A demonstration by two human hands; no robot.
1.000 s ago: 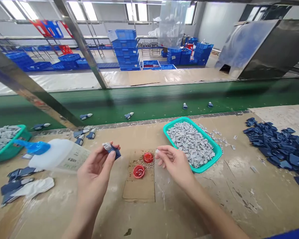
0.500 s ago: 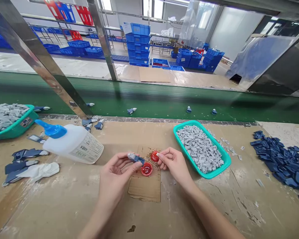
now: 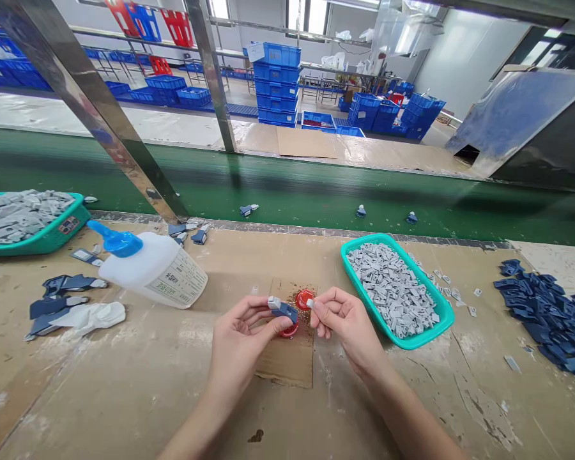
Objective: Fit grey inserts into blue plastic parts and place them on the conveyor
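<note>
The left hand (image 3: 245,338) is curled closed, pinching a dark blue plastic piece (image 3: 285,311) with a pale tip, and the right hand (image 3: 345,326) closes its fingertips on a tiny pale grey tag (image 3: 309,304), right beside that piece! Just beneath them, two red caps (image 3: 305,299) sit in brown granules on a cardboard sheet (image 3: 287,365). To the right, a teal tray (image 3: 414,342) brims with grey tags, with a heap of dark blue pieces (image 3: 546,319) beyond it. To the left, a white glue bottle (image 3: 156,268) with a blue nozzle lies on the surface (image 3: 124,396), and a green conveyor belt (image 3: 316,195) runs behind it all.
</note>
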